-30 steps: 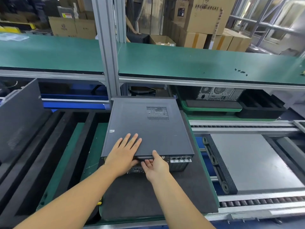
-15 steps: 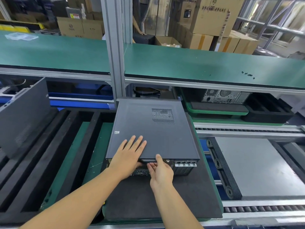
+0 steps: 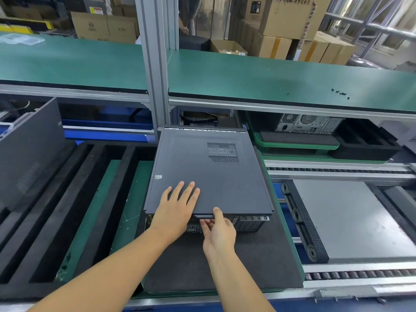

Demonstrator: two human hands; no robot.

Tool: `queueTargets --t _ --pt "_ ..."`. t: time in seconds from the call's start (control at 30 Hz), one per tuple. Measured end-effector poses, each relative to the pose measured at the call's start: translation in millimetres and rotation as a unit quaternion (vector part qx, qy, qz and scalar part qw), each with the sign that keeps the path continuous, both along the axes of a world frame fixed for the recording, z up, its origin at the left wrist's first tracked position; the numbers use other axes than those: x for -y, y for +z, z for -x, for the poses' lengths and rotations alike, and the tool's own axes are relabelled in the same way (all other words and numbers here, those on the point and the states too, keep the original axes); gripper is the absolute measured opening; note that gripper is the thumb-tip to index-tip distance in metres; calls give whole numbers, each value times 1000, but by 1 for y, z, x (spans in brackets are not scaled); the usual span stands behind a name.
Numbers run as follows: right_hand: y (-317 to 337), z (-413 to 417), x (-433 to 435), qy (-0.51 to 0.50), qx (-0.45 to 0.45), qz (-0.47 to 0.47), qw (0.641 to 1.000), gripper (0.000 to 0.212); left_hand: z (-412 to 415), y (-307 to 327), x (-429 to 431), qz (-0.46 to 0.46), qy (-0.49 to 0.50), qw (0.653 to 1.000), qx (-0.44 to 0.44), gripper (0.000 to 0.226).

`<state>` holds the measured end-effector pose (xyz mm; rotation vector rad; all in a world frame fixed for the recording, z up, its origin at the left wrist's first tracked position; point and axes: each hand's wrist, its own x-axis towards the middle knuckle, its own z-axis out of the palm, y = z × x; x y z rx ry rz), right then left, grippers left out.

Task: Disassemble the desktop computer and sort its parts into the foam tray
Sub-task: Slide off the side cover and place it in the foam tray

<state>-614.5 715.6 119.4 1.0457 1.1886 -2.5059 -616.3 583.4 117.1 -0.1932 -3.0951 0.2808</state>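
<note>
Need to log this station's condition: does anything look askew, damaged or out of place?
Little stands out: small dark loose bits lie scattered on the upper green shelf at right, and a grey side panel leans tilted on the foam tray at left. The computer case looks undamaged.

No text could be read with certainty. The small sticker (image 3: 158,177) on the computer cover (image 3: 202,174) was too small to resolve. Printed characters (image 3: 292,1) on the upper cardboard box (image 3: 290,23), a round logo (image 3: 91,25) on the left box (image 3: 83,33) and a yellow-red label (image 3: 97,10) were blurred
</note>
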Motion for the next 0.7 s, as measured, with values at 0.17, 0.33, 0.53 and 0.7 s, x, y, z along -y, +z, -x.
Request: queueTargets --t 0.17,0.33,0.53,0.7 --pt "2 -4 -3 0 -19 11 1000 15 0 1 2 -15 -8 1000 -7 92" --pt "2 -8 -3 0 -31 18 999 18 1 -1 5 -36 -15 999 -14 88" --pt "9 -7 -7 24 -25 21 999 14 5 8 21 -61 -52 997 -6 84" --pt "20 -6 -7 26 -31 23 999 11 2 16 23 -60 -64 996 -27 74"
